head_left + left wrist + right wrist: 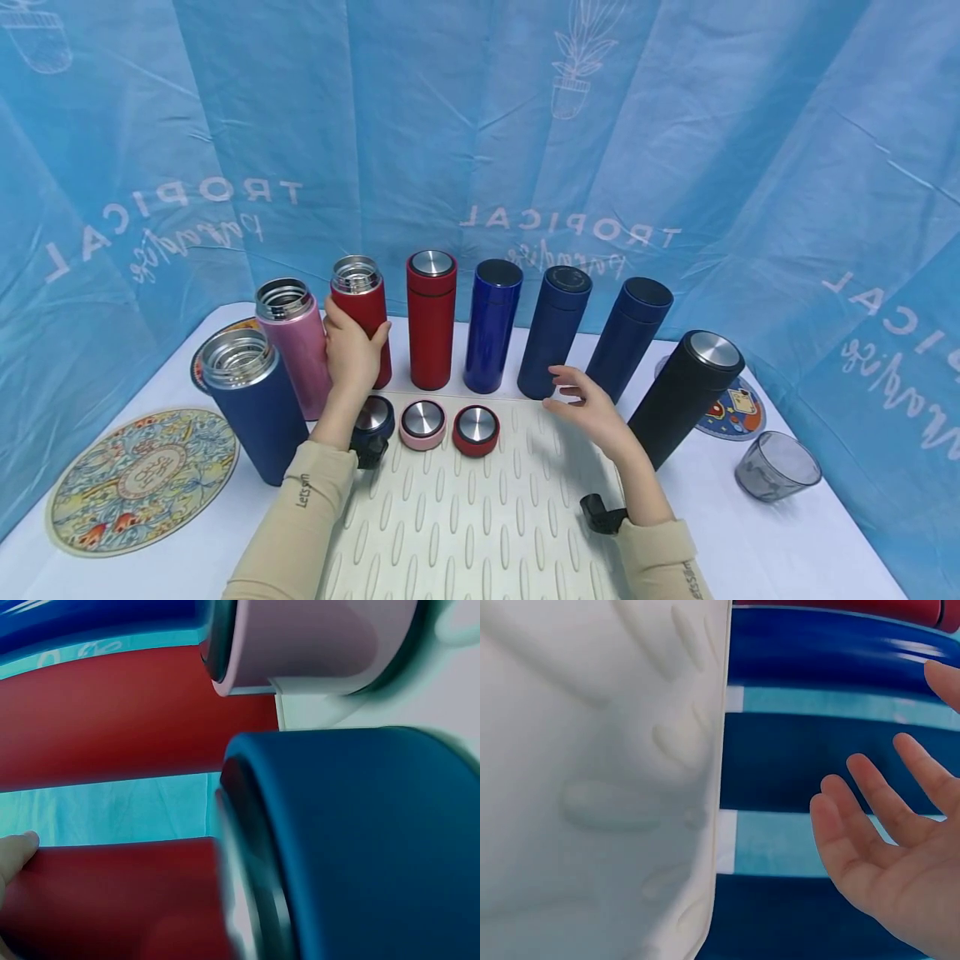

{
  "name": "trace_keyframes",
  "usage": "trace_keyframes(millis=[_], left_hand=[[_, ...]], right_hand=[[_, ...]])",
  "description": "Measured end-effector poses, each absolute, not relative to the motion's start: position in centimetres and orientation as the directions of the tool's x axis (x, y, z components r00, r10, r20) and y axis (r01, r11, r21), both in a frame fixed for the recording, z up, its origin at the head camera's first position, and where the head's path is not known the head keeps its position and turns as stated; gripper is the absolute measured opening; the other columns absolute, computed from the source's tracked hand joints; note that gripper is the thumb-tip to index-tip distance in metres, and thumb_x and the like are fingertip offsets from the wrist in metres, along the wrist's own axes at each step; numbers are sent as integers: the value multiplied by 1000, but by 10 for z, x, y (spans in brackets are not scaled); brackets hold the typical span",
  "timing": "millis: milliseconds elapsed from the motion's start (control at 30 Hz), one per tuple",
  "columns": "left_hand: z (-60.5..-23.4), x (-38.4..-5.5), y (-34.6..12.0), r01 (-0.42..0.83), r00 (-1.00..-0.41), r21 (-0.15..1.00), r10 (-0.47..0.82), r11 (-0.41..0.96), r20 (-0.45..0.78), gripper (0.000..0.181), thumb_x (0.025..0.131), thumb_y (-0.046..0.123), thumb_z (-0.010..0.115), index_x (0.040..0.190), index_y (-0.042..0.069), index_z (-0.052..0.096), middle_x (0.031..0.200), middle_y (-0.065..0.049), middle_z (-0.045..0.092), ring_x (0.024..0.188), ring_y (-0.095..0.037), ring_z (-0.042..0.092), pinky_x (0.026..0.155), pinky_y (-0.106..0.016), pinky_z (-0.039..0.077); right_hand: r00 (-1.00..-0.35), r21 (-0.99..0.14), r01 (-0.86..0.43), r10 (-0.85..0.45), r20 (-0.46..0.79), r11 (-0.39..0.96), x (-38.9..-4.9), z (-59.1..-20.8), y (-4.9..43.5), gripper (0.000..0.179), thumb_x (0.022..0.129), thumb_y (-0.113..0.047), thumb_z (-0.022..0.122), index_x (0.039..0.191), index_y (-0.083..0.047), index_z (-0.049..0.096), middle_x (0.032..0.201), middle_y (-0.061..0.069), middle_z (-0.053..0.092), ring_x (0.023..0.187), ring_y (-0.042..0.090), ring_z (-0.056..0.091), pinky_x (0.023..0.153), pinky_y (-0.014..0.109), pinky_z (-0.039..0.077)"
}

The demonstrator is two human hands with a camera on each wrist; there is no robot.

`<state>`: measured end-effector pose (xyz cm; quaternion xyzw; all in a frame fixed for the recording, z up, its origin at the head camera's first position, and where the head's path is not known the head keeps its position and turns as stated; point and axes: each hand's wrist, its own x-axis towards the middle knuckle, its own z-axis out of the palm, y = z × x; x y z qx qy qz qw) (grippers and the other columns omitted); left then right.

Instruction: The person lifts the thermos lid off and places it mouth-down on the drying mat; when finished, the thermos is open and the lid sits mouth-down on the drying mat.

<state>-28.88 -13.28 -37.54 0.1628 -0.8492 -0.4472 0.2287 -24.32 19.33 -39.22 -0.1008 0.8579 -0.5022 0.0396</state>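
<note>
My left hand grips a red lidless thermos around its body, its steel neck uncovered. Only fingertips of that hand show at the edge of the left wrist view, against the red body. Close to its wrist sits a navy lid, followed rightward by a pink lid and a red lid. Beside the red thermos stand a pink lidless thermos and a navy lidless thermos. Holding nothing, my right hand hovers with spread fingers near a closed navy thermos.
A ridged white mat lies in front. The back row includes a closed red thermos, a shiny blue one, another navy one and a black one. A grey glass tilts at right; a patterned placemat lies left.
</note>
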Motion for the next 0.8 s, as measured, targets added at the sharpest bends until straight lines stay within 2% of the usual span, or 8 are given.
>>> trace_keyframes(millis=[200, 500, 800], left_hand=[[-375, -288, -133, -85, -843, 832, -484, 548, 233, 89, 86, 27, 64, 145, 6, 1, 139, -26, 28, 127, -41, 34, 101, -58, 31], [-377, -289, -131, -82, -841, 829, -485, 553, 241, 88, 86, 27, 64, 144, 6, 2, 138, -26, 29, 126, -41, 35, 99, -59, 32], [-377, -289, -133, -89, -841, 823, -485, 561, 239, 88, 87, 28, 64, 145, 6, 1, 139, -26, 28, 127, -41, 35, 101, -58, 32]], right_hand=[[-988, -869, -72, -152, -4, 489, -246, -400, 203, 55, 85, -22, 66, 134, -11, 44, 133, 18, 45, 122, 38, 42, 97, 50, 39], [-996, -812, -61, -92, 9, 581, -250, -413, 209, 52, 86, -19, 63, 133, -5, 45, 136, 23, 42, 126, 39, 37, 102, 53, 32], [-998, -794, 24, -34, -56, 607, -253, -419, 212, 53, 87, -22, 60, 134, -3, 43, 138, 24, 40, 129, 37, 34, 103, 56, 28]])
